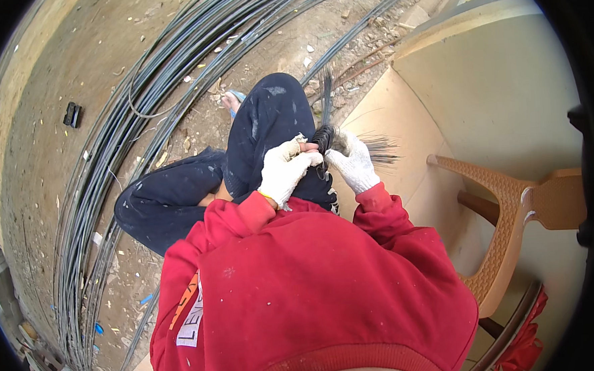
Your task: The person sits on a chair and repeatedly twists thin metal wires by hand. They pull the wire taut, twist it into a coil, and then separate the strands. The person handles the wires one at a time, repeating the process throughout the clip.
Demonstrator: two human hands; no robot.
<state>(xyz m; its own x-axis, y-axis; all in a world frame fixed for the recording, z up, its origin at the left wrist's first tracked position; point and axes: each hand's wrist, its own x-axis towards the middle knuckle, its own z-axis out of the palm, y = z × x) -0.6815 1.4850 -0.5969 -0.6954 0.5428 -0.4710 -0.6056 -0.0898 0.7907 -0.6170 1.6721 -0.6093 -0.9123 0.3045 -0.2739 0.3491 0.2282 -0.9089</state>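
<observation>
Basically, both hands are closed on one dark wire bundle (323,138), held right by the raised knee, around picture center. Left hand (285,169), in a pale knit glove, grips the bundle's left side with thumb and fingers; a bare fingertip pokes out of the glove. Right hand (351,161), same kind of glove, pinches the right side, fingers curled, thumb toward the left hand. Hands near each other, bundle between them. Middle of the bundle is bent and looped; one set of straight ends sticks up past the knee, another fans out to the right over the pale board (394,110). Can't tell if the bundle rests on the leg or hangs just above it.

Person sits in a red sweatshirt (329,278) and dark trousers (276,112) with whitish smudges, legs bent, one foot (232,103) showing past the knee. Long grey rods (190,63) curve across the dirt (47,165) ahead and to the left. Small black object (72,114) lies beyond them. Right: brown chair (506,201) near a pale wall (486,75), red cloth (523,341) below it.
</observation>
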